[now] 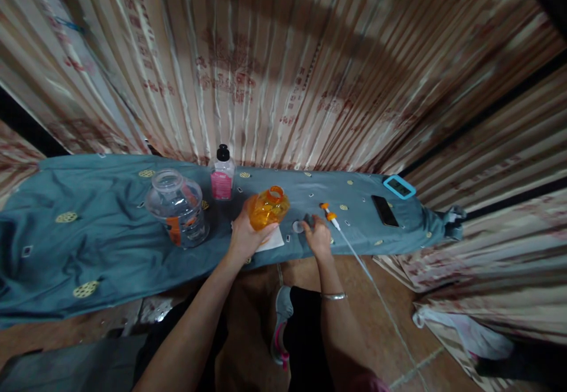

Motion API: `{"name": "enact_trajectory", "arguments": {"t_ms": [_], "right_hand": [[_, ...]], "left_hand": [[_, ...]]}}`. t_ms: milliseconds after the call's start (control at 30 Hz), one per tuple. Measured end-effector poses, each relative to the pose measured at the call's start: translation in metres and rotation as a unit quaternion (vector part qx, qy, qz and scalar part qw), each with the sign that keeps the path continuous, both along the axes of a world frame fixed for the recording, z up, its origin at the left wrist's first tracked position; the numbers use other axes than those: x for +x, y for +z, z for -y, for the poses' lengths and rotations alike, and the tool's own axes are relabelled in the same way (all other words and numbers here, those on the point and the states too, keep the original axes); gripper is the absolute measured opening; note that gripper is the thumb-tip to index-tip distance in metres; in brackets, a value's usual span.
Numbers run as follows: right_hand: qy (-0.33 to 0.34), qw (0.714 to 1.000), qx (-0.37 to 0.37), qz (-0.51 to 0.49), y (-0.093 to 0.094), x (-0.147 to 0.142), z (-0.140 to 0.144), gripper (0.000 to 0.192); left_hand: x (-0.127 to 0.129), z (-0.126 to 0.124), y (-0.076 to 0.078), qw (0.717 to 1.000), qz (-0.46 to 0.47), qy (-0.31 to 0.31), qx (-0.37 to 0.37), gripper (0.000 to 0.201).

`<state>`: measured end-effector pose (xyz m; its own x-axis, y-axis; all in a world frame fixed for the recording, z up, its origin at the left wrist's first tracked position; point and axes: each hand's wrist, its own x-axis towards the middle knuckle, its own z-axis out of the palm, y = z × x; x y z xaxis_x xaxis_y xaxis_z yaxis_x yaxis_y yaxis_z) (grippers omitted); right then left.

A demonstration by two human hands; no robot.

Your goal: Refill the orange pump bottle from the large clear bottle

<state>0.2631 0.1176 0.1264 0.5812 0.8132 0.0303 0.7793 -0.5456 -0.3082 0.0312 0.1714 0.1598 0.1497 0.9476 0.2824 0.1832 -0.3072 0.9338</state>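
Left hand point(245, 235) grip clamped on orange bottle point(268, 207) (uncapped), right hand point(318, 235) fingers pinching small cap point(298, 226)

Single head-worn view, looking steeply down and forward over a blue-grey cloth-covered table point(88, 226). Striped curtain wall point(283, 67) fills the top, close in.

No words or numbers can be read here. The striped curtain point(248, 79) at the far side has red printed marks, but they are too blurry to read. The small bottle point(222, 175) has a pink label, also too small to read.
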Motion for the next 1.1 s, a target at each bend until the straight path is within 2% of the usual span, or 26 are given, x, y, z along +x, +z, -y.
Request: {"name": "enact_trajectory", "arguments": {"t_ms": [167,300,433,567,667,733,767,833,900,1000,1100], "right_hand": [[-0.119,0.991,-0.014,0.061,0.011,0.037,-0.003,0.048],[-0.123,0.989,-0.064,0.046,0.011,0.052,-0.009,0.039],[-0.105,0.992,-0.063,0.028,0.014,0.052,-0.004,0.033],[-0.081,0.997,0.009,0.000,0.038,0.050,0.029,0.028],[-0.071,0.987,0.139,-0.036,0.072,0.052,0.073,0.037],[-0.089,0.958,0.263,-0.072,0.098,0.054,0.107,0.048],[-0.103,0.932,0.333,-0.095,0.111,0.055,0.123,0.053],[-0.152,0.857,0.474,-0.133,0.133,0.054,0.153,0.054],[-0.192,0.781,0.572,-0.164,0.150,0.050,0.176,0.044],[-0.208,0.723,0.601,-0.271,0.165,0.042,0.191,0.020],[-0.198,0.638,0.626,-0.403,0.171,0.040,0.183,0.011]], "left_hand": [[0.002,0.001,-0.001,1.000,0.006,0.003,0.001,0.070],[0.004,0.001,-0.002,1.000,0.016,0.003,-0.007,0.071],[0.004,0.001,-0.001,1.000,0.011,0.001,-0.014,0.067],[0.003,0.001,0.003,1.000,0.005,-0.005,-0.010,0.061],[0.003,0.002,0.005,1.000,0.003,-0.005,-0.003,0.063],[0.003,0.002,0.005,1.000,0.003,-0.006,-0.003,0.063],[0.003,0.002,0.005,1.000,0.003,-0.005,-0.003,0.063],[0.003,0.002,0.004,1.000,0.004,0.000,-0.004,0.067],[0.004,0.001,0.003,1.000,0.002,0.007,-0.003,0.069],[0.005,0.000,0.001,1.000,-0.007,0.011,0.000,0.067],[0.007,-0.001,0.001,1.000,-0.015,0.015,-0.003,0.066]]}}
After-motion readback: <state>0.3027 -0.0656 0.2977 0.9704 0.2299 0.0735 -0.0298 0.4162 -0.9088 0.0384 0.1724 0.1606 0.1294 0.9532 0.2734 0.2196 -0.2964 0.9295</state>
